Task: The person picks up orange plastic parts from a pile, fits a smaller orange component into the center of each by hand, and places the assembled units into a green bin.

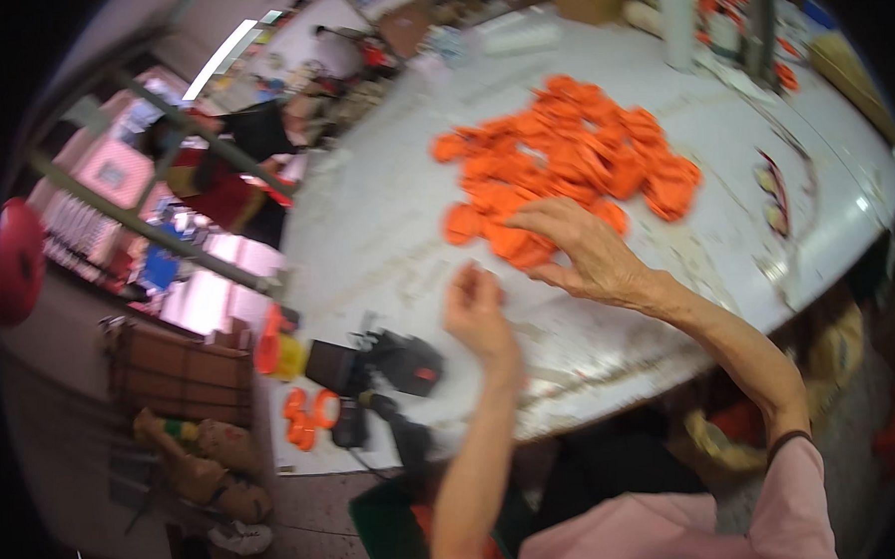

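Note:
A heap of bright orange flat, rounded pieces [561, 145], soft-looking and overlapping, lies on the pale worktable [365, 223]. At its near edge is my right hand [591, 253], its thumb and fingers apart in a wide curve above the closest pieces. Nothing shows in its grasp. My left hand [479, 313] is just left of it, short of the heap, with the fingers curled in toward the thumb. Motion blurs it, and whatever it may hold cannot be made out.
A black power tool [401, 361] stands at the table's near left corner beside several orange rings [299, 421]. Spectacles [773, 195] lie at the right. A white bottle [674, 25] and a metal post [759, 26] rise at the far right. A green bin [379, 532] sits below the near edge.

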The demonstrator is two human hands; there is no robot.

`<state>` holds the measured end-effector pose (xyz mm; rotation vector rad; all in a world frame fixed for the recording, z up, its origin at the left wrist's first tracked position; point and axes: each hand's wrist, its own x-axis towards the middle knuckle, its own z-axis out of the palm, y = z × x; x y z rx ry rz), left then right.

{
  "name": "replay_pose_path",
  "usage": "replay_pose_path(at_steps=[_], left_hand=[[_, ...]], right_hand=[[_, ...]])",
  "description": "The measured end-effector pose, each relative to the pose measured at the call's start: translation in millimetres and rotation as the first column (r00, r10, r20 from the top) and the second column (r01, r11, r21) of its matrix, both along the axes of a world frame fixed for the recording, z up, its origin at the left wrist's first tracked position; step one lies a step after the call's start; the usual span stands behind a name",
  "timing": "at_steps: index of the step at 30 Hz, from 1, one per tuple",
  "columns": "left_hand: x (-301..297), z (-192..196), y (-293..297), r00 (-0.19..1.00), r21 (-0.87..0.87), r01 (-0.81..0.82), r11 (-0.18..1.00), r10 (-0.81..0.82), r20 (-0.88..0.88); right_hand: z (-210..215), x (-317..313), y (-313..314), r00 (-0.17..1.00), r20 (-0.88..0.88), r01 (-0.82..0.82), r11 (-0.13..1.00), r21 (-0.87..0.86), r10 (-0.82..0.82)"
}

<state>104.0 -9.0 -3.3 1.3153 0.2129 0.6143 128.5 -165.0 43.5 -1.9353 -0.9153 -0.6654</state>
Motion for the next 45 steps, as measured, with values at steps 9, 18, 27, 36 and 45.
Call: replay_pose_path(at_steps=[9,18,27,36,45], left_hand=[[2,5,1,0.999,0.071,0.001,0.997,0.002,-0.044],[-3,1,-6,0.988,0.310,0.146,0.939,-0.126,-0.084],[1,-5,-11,0.980,0.199,0.194,0.961,-0.182,-0.078],[6,8,3,0.963,-0.095,0.258,0.961,-0.264,-0.057],[-1,13,3,0.969,0.045,0.245,0.969,-0.243,-0.039]], right_hand=[[-24,31,28,0.973,0.125,0.231,0.866,-0.443,-0.196],[-21,10,3,0.993,0.032,0.119,0.950,-0.290,-0.115],[-16,0,-2,0.989,-0.091,0.104,0.983,-0.149,-0.118],[-14,6,9,0.979,-0.204,-0.006,0.999,-0.039,-0.002],[-12,6,-1,0.809,-0.561,-0.095,0.981,0.171,0.176]])
